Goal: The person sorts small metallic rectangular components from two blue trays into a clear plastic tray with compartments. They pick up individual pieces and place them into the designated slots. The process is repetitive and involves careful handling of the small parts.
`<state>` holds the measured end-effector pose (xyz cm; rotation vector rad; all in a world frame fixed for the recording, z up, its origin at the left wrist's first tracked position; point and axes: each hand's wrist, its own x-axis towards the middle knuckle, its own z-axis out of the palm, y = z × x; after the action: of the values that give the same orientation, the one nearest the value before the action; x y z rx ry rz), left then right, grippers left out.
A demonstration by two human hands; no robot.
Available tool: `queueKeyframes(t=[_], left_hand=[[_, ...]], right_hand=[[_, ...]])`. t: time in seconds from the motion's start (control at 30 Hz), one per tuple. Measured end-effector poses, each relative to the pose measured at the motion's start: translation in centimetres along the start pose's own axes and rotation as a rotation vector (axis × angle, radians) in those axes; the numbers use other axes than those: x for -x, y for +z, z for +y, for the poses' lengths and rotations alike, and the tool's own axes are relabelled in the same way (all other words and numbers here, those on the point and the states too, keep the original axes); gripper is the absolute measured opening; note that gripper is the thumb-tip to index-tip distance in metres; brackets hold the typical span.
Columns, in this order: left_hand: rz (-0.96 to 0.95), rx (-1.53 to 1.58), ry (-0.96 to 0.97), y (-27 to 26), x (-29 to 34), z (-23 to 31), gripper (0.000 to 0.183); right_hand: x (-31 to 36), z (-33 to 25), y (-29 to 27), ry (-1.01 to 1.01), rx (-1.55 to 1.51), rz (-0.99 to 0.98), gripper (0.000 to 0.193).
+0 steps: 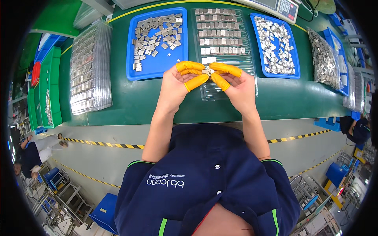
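Between both hands, a small silvery metal connector piece is pinched at the fingertips. My left hand and my right hand both wear yellow finger cots, and their fingers close on the piece from either side. Just beneath them lies a clear plastic blister tray, its upper rows filled with similar metal pieces and its nearer slots without any. To the left, a blue tray holds loose metal shells. To the right, another blue tray is filled with small white-and-silver parts.
Stacked blister trays stand at the left of the green table, beside green bins. At the right lies a clear bag of metal parts. A device with a keypad sits at the back. Other people are farther off.
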<state>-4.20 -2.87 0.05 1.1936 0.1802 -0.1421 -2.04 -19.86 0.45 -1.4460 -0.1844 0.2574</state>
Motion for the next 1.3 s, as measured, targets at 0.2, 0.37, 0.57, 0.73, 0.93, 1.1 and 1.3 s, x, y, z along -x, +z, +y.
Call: queueKeyframes(t=[0.2,0.37,0.57,0.73,0.93,1.1,1.3], left_hand=[[-0.05,0.083,-0.024,-0.6,0.2,-0.5,0.026],[-0.013,0.109,-0.01,0.0,0.2,-0.4,0.024],[0.03,0.031,0.001,0.2,0.2,-0.5,0.024],[0.079,-0.063,0.063,0.4,1.1,-0.3,0.022],[0.07,-0.05,0.092,-1.5,2.9,0.8,0.021],[0.04,-0.016,0.078,-2.4,3.9,0.8,0.021],[-0.05,-0.031,0.059,-1.7,5.0,2.2,0.022]], right_hand=[[0.1,-0.3,-0.4,0.135,-0.075,-0.06,0.023],[-0.1,0.7,-0.5,-0.109,-0.091,0.107,0.018],[-0.4,0.9,-0.6,-0.181,0.088,0.111,0.015],[0.1,-0.6,-0.3,-0.099,0.313,0.098,0.015],[0.1,-0.5,1.0,-0.155,0.219,-0.047,0.012],[0.3,0.1,1.0,-0.079,0.147,-0.184,0.015],[1.1,1.1,0.4,0.103,-0.12,-0.23,0.037]])
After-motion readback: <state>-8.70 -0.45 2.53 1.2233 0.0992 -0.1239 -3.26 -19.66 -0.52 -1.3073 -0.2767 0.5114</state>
